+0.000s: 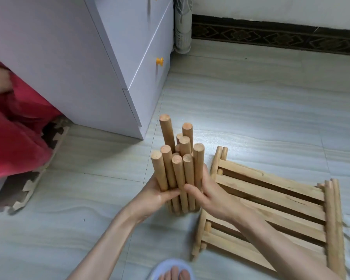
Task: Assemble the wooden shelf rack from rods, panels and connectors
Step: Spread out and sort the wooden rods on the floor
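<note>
Both hands wrap one bundle of rods (177, 168): my left hand (158, 197) cups its left side, my right hand (208, 193) curls round its right side, each grip closed on the wood. The rods stand upright, lower ends on the floor (261, 102), probably so the ends level out and none roll off. Slatted panels (271, 207) lie stacked flat just right of the bundle. A white drawer cabinet (101, 57) stands beyond. No connectors visible. No brand, label or writing readable anywhere.
</note>
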